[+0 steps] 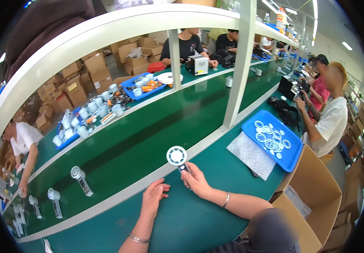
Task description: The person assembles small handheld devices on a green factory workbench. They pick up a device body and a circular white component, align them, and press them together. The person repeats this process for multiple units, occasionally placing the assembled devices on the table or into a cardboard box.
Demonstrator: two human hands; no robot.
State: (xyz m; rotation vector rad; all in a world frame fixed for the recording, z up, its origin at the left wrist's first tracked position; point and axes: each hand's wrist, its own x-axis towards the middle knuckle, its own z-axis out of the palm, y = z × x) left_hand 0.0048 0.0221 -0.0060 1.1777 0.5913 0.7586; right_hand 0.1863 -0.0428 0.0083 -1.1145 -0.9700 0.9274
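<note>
My right hand (195, 180) is closed around the dark handle of a handheld fan (176, 156). The fan's round white head, ringed with slots, tilts up over the pale rail at the belt's edge. A short way to its left, my left hand (153, 196) has its fingers apart and slightly bent, with nothing in it. It hovers over the green worktop (182, 219), not touching the fan. To the right, a blue tray (291, 163) carries several white slotted rings and small discs. A sheet of bubble wrap (249, 154) lies partly under that tray.
Several similar fans, such as one (80, 181), rest on the green belt (148, 139) at left. Beyond it stand blue trays of grey-white housings (102, 110). An open cardboard box (317, 189) is at my right. A white post (237, 80) rises beside the belt. Co-workers sit around.
</note>
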